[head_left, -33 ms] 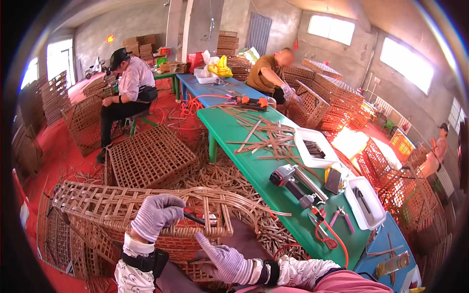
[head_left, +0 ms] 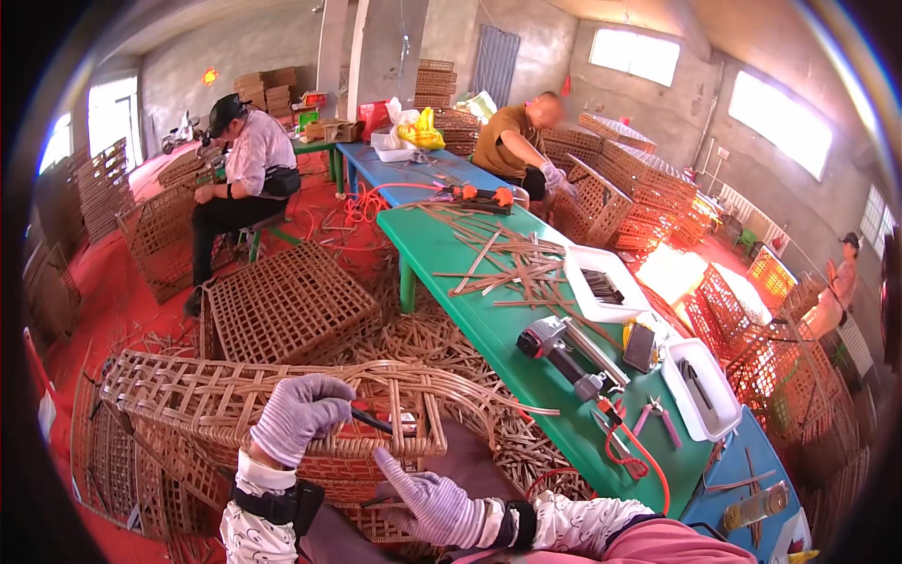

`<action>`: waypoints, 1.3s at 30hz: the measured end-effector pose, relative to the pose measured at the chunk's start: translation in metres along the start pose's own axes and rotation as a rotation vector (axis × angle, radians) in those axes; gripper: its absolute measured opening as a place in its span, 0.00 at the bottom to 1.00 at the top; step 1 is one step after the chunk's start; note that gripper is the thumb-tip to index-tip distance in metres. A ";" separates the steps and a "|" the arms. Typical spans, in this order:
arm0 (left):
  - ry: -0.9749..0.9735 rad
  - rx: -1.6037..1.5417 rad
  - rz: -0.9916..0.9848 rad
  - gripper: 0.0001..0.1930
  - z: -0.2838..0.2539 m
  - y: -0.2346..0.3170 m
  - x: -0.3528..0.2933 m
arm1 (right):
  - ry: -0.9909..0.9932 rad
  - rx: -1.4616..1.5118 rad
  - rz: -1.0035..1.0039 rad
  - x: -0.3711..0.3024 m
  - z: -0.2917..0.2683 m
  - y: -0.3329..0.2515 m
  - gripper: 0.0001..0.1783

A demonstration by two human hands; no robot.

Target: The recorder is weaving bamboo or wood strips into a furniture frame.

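A brown woven wicker basket (head_left: pixel 188 387) lies tilted across my lap, its corner toward me. My left hand (head_left: pixel 299 416), in a striped pale glove, is closed on a thin black rod-like tool (head_left: pixel 372 419) that points right into an opening of the woven corner. Beside the basket's near edge, my right hand (head_left: pixel 434 503), gloved alike, stretches its index finger to the rim. Its other fingers curl in, and a dark slim end shows by them; what it belongs to is hidden. Loose strands of wicker arch right from the basket toward the table.
The green table (head_left: pixel 470 324) to the right carries wicker strips (head_left: pixel 512 263), a nail gun (head_left: pixel 564 357), pliers (head_left: pixel 658 421) and white trays (head_left: pixel 703 390). Another basket (head_left: pixel 291 301) stands ahead on scrap-strewn red floor. Co-workers sit at left (head_left: pixel 249 155) and beyond the table (head_left: pixel 512 141).
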State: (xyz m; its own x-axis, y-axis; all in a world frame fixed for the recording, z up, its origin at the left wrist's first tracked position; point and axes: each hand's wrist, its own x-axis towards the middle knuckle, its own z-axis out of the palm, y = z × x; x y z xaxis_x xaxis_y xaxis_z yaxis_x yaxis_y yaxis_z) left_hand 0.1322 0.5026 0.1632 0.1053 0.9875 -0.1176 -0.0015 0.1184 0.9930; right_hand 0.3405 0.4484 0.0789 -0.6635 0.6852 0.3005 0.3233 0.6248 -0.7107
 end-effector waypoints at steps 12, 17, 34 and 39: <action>0.020 0.028 0.016 0.07 -0.003 -0.002 0.006 | -0.096 0.087 0.091 0.002 0.001 -0.006 0.48; 0.016 0.005 0.026 0.07 -0.003 -0.003 0.007 | -0.093 0.076 0.094 0.002 0.000 -0.007 0.49; -0.018 0.116 0.074 0.12 -0.003 -0.004 0.014 | -0.017 -0.051 0.043 0.007 -0.006 -0.016 0.47; -0.103 0.062 0.101 0.10 -0.009 -0.013 0.015 | -0.040 -0.059 -0.051 0.012 -0.006 -0.017 0.51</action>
State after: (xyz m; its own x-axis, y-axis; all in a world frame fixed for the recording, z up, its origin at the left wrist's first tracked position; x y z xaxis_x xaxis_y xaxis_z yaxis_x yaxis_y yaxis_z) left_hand 0.1246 0.5165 0.1488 0.2092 0.9777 -0.0185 0.0443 0.0094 0.9990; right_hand 0.3309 0.4482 0.0986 -0.7059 0.6374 0.3088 0.3271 0.6802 -0.6560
